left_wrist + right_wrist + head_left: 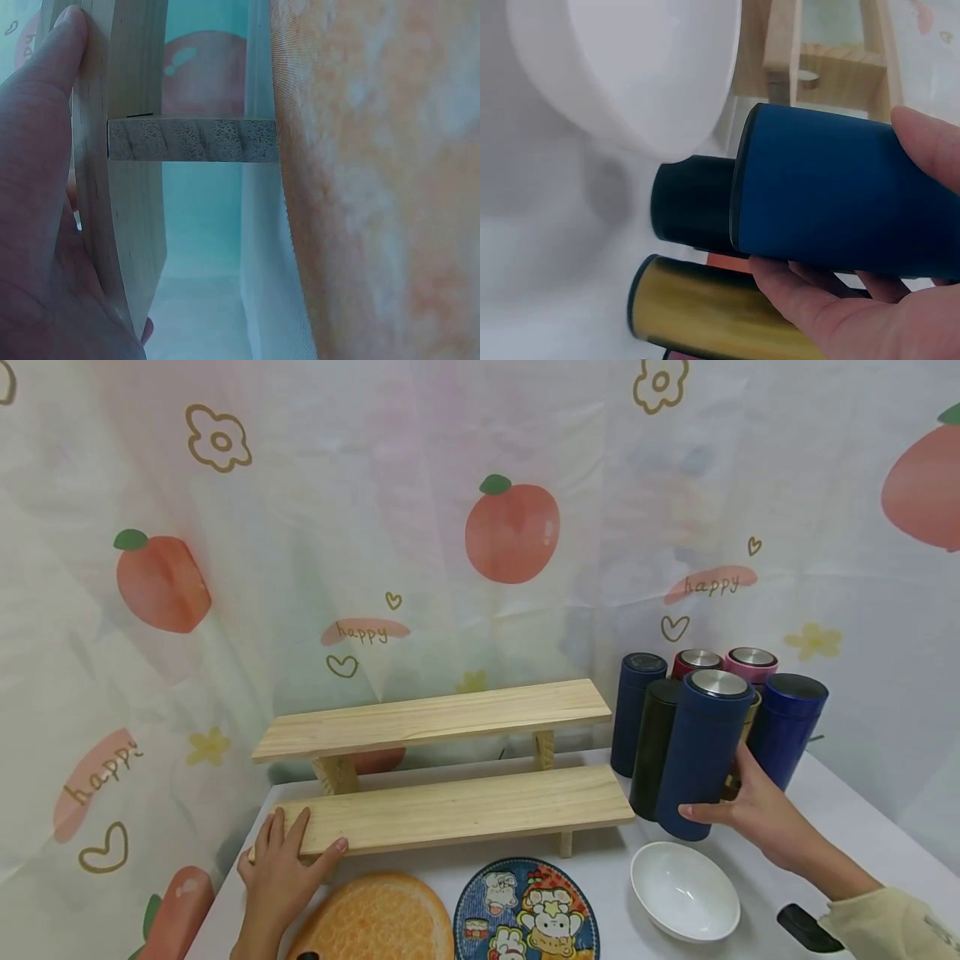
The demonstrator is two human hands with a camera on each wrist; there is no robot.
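Note:
My right hand (pixel 765 818) grips a dark blue thermos (pixel 703 752) with a silver lid around its lower half. In the right wrist view, the base of this thermos overlaps a black thermos (pixel 694 202), and a gold thermos (pixel 705 300) lies beyond. My left hand (pixel 281 868) rests on the left end of the lower board (pixel 457 810) of a two-tier wooden shelf, fingers spread over the top. Its thumb (pixel 64 52) lies along the board's front edge in the left wrist view.
Behind the held thermos stand another blue thermos (pixel 637 714), red (pixel 696 662) and pink (pixel 752 664) ones, and a shiny blue one (pixel 787 727). In front are a white bowl (pixel 684 893), a cartoon round mat (pixel 527 914), a bread-like cushion (pixel 382 918) and a black object (pixel 808 928).

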